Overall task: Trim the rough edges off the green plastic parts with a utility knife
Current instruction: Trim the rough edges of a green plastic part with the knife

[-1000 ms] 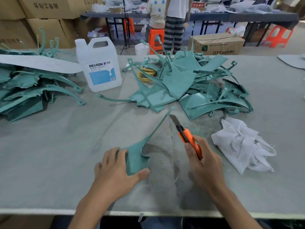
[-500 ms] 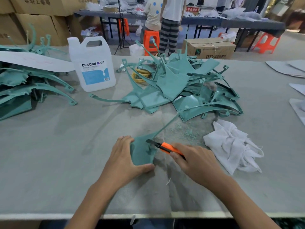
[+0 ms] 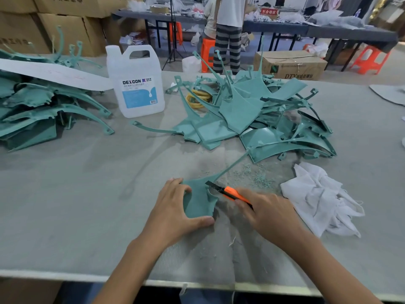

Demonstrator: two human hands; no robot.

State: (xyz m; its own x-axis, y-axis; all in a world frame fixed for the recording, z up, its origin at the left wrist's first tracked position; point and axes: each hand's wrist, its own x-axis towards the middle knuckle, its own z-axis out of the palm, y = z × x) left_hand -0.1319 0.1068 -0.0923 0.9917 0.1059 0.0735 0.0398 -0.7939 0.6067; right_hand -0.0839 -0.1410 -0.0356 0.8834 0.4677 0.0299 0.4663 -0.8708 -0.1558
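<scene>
Two grips: left hand (image 3: pixel 173 213) on green part (image 3: pixel 198 205), right hand (image 3: pixel 269 213) on utility knife (image 3: pixel 230 193), blade perhaps at its edge.

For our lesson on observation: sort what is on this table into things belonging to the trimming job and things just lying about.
In the job: green part held by the left hand; orange utility knife in the right hand; heap of green parts behind.
Lying about: white jug; white cloth; yellow coil.
</scene>
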